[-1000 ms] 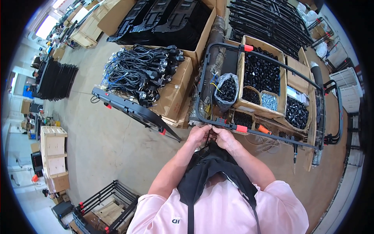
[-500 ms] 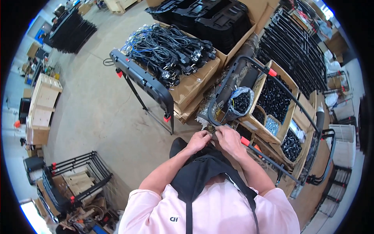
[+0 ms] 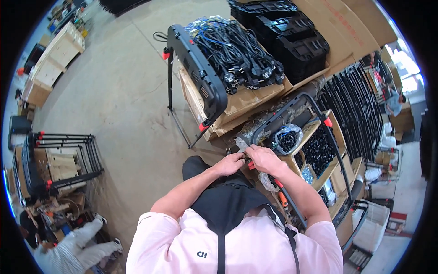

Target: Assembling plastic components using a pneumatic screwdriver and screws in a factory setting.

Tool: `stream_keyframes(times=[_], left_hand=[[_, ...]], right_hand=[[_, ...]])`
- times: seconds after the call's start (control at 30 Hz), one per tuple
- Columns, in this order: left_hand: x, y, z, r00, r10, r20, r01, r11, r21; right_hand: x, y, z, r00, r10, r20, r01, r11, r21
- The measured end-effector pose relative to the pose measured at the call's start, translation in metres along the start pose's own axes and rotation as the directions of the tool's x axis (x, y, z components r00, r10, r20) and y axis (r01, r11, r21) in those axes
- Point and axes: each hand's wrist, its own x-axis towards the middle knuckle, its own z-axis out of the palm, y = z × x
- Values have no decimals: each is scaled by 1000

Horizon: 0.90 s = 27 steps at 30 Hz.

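My left hand and my right hand meet in front of my black apron. Both have their fingers pinched together on something small that I cannot make out. Just beyond them is the near corner of a black tubular frame with red fittings. A red piece shows under my right fingers. Beside that hand stands a clear plastic bag of small black parts. An orange-handled tool lies below my right forearm.
Ahead stands a black console on legs, by a carton heaped with black power cables. A wooden tray holds small black parts and screws. Black plastic covers fill a large box. A person is low at the lower left.
My view has swung left, so the console, cables and frame sit farther right. A person has come into sight at lower left. My hands stay pinched close together.
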Motion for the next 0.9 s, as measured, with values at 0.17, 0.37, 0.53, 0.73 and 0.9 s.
stream_keyframes(times=[0.17,0.37,0.53,0.73,0.9], left_hand=[[-5,33,-13,992,-93,87,90,995,37],[-4,33,-12,986,-139,94,142,989,-32],[1,28,-10,987,-129,91,138,986,-90],[0,30,-10,988,-137,78,145,983,-115],[0,30,-14,978,-171,116,186,973,-138]], right_hand=[[-20,3,7,996,84,-34,-79,989,122],[-26,0,6,982,167,-91,-148,970,191],[-26,-5,2,966,171,-191,-112,952,286],[-25,-2,3,957,-38,-289,102,972,210],[-21,-2,6,965,-54,-258,106,975,194]])
